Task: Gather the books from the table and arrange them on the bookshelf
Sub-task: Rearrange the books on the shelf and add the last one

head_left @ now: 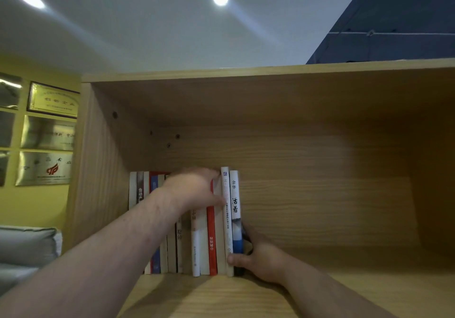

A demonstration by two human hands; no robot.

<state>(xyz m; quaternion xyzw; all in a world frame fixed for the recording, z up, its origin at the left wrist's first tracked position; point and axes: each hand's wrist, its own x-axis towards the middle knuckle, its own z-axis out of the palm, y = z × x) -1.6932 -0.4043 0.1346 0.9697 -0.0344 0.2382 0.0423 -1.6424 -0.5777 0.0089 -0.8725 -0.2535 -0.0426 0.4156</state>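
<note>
A row of several books (pixel 197 244) stands upright at the left of the wooden bookshelf (pixel 320 194) compartment. The rightmost book (pixel 235 202) has a white and blue spine with black characters. My left hand (pixel 194 189) lies over the tops of the middle books, fingers hooked behind them and thumb on a spine. My right hand (pixel 261 258) grips the bottom of the rightmost book, thumb on the front of the spines and fingers along its right cover. The table is out of view.
The shelf board (pixel 344 280) stretches right of the books with bare wood. Framed plaques (pixel 53 100) hang on a yellow wall to the left. A grey sofa cushion (pixel 27 244) sits at lower left.
</note>
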